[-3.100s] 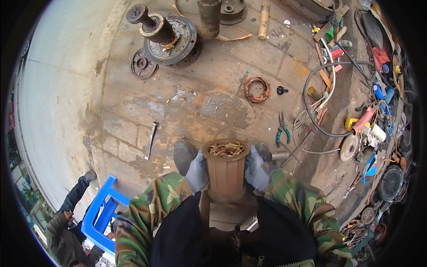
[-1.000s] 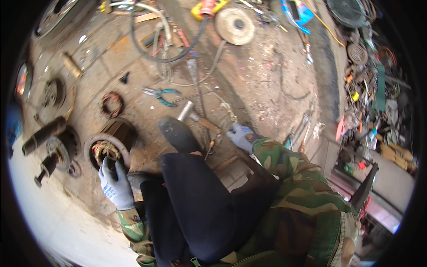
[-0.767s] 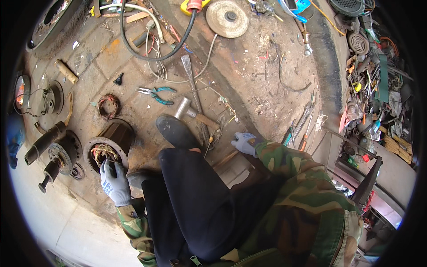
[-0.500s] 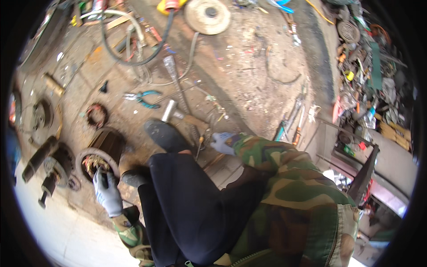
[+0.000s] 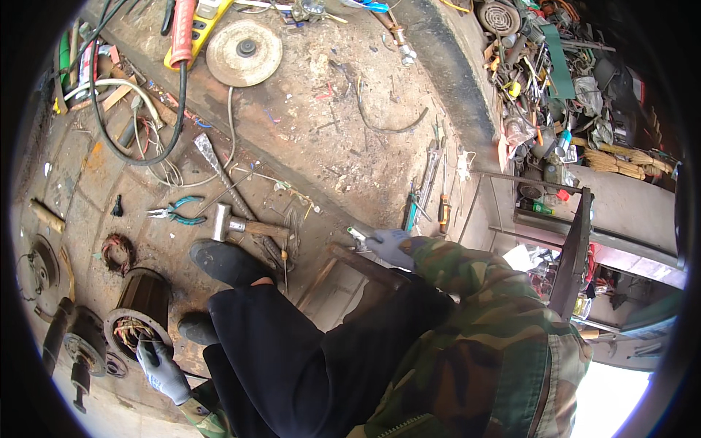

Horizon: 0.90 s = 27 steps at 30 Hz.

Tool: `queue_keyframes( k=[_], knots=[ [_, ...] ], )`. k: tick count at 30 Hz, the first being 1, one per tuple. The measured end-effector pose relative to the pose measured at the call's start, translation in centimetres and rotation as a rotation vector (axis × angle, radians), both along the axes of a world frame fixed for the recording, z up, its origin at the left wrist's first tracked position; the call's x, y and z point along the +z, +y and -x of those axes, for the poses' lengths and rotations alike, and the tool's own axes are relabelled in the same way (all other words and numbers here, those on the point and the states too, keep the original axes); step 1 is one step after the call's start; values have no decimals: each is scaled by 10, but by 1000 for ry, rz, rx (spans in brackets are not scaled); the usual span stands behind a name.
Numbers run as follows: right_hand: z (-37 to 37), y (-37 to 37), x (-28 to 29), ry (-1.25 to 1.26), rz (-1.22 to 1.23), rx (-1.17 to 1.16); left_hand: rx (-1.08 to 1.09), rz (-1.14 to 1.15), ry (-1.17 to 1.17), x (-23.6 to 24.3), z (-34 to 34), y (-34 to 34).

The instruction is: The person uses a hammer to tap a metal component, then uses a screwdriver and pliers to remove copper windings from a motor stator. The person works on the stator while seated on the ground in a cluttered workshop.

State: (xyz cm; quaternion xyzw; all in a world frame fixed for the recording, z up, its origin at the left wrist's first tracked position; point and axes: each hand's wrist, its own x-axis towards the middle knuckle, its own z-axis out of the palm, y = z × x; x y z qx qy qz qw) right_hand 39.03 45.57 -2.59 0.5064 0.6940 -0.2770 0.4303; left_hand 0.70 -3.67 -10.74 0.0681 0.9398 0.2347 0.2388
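Left hand (image 5: 165, 374) reaches out, slanted, to the open-ended brown cylinder (image 5: 144, 298).

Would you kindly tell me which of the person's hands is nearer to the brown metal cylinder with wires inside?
Left. The left hand is right at the open end of the metal cylinder; the right hand is well to its right, past the hammer.

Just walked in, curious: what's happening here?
A person's grey-gloved left hand is at the open mouth of a brown ribbed metal cylinder with tangled coppery wires inside. The grey-gloved right hand appears to hold a small pale thing, too small to identify. A wooden-handled steel hammer and teal-handled pliers lie nearby.
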Motion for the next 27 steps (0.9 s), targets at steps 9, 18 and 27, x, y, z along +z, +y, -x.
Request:
queue_keyframes(
  k=[9, 18, 27],
  knots=[
    [-193, 102, 38, -262, -535, -281, 4, 7, 12, -1, -1, -3],
    [-196, 81, 21, -155, -473, -332, 69, -43, -52, -2, 1, -8],
    [89, -27, -35, 346, 353, 366, 24, -58, 69, 15, -7, 15]
  ],
)
